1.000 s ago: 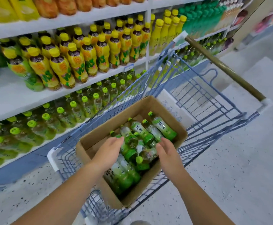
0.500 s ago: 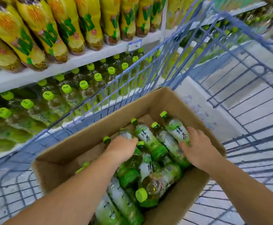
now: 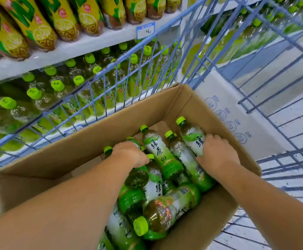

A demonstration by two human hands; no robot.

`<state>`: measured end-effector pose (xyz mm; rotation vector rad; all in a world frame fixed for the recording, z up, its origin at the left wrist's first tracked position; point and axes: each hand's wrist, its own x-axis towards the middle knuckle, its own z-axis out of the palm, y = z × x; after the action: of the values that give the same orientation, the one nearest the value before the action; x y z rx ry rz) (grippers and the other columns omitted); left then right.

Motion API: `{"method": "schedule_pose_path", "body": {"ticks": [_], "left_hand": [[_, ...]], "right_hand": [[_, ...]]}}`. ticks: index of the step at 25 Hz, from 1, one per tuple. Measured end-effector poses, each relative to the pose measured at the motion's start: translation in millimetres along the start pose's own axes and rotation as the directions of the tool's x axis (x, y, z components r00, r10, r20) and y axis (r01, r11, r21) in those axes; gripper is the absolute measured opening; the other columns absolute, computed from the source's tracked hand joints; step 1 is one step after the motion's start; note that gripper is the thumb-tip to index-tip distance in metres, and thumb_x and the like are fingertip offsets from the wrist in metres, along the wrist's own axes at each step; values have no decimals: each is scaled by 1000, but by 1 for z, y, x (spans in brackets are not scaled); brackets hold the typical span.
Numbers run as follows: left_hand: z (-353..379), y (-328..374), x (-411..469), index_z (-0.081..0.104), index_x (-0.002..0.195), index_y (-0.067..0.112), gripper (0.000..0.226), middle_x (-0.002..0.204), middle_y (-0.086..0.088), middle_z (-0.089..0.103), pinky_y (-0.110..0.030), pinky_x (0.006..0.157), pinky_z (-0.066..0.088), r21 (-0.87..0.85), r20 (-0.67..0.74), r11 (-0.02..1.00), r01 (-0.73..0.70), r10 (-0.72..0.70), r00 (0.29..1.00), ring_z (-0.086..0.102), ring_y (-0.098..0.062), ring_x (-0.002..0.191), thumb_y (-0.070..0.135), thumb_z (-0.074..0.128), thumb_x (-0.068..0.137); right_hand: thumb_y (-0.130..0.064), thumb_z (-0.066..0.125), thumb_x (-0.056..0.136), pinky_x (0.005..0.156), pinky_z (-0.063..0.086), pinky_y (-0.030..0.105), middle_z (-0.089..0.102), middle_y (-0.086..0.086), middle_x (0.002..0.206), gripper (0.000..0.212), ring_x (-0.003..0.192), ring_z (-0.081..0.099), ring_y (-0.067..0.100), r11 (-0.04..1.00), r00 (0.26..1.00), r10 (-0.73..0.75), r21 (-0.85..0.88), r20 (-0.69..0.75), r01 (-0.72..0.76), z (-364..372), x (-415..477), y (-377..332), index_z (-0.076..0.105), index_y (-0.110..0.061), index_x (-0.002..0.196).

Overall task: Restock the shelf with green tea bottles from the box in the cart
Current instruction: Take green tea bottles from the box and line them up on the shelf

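An open cardboard box [image 3: 96, 139] sits in the blue wire cart [image 3: 266, 112] and holds several green tea bottles lying in a pile. My left hand [image 3: 130, 153] is closed over a bottle at the left of the pile, whose green cap [image 3: 108, 150] sticks out past my fingers. My right hand [image 3: 216, 154] wraps around the rightmost bottle [image 3: 190, 131] near the box's right wall. Another bottle [image 3: 158, 150] lies between my hands. Beyond the cart's side, the lower shelf [image 3: 85, 82] is lined with upright green tea bottles.
The shelf above carries yellow-labelled lemon tea bottles [image 3: 39, 27], with a price tag [image 3: 146, 30] on its edge. A closed white carton [image 3: 237, 112] lies in the cart behind the box. Light floor shows through the cart's wire at the right.
The view has moved closer to the box. Both hands reached deeper in and closed on bottles: the left on one at the pile's left, the right on the rightmost one.
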<state>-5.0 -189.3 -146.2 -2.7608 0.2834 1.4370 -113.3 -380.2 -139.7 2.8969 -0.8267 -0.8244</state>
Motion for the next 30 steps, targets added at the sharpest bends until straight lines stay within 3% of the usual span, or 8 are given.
{"method": "schedule_pose_path", "body": {"ticks": [4,7,11,14,17,22,26,30], "left_hand": [[-2,-3,-4,55,129,8,59,113,-8,57,-31,86,52,-114,10,992,58,-57,998,59,-25,105,47,67,87],[-1,-21,-14,51,133,5,67,110,-9,51,-32,85,52,-387,29,917,102,-99,995,54,-26,98,41,75,82],[9,-45,-61,50,113,9,55,90,-2,48,-36,84,48,-665,37,739,110,-115,993,49,-24,88,39,80,78],[9,-63,-109,64,100,8,51,89,-6,66,-41,79,55,-758,-26,650,60,-122,992,64,-23,81,45,82,71],[-1,-77,-167,76,90,19,39,85,-5,77,-47,80,61,-839,-72,544,-18,-78,994,74,-25,78,44,84,61],[-26,-96,-268,74,104,17,34,89,3,78,-33,68,60,-909,-224,359,-213,10,975,75,-13,74,25,87,73],[-42,-110,-334,71,112,15,42,94,1,78,-43,77,62,-936,-274,222,-274,30,961,76,-22,82,19,85,73],[-59,-137,-377,67,104,19,27,97,-5,77,-47,77,62,-948,-296,114,-296,23,955,75,-27,85,8,76,81]], "right_hand": [[-42,69,82,83,50,36,54,12,121,53,109,56,28,1000,999,28,-12,16,-28,-3,2,-8,51,-9,119],[-43,75,71,72,53,34,65,10,100,43,88,64,29,916,989,103,377,108,-137,-6,-11,-6,54,-12,91],[-40,79,65,63,46,29,62,8,97,62,80,60,25,731,969,161,637,189,-246,-19,-59,-6,52,-5,108],[-43,78,60,52,38,24,64,4,93,64,75,59,19,646,968,149,721,203,-251,-47,-100,-5,57,-6,107],[-44,78,62,58,38,27,61,3,94,61,81,59,21,599,974,153,768,169,-227,-79,-147,-5,56,-7,105],[-38,78,74,58,38,31,52,-5,85,48,75,53,15,479,988,111,866,105,-146,-140,-223,-13,48,-13,101],[-33,77,78,72,53,38,62,-1,94,39,82,61,16,369,999,-24,929,30,-19,-180,-270,-30,52,-18,103],[-30,77,80,77,54,35,71,-9,96,30,87,66,9,294,982,-173,948,-73,122,-215,-302,-59,63,-27,106]]}}
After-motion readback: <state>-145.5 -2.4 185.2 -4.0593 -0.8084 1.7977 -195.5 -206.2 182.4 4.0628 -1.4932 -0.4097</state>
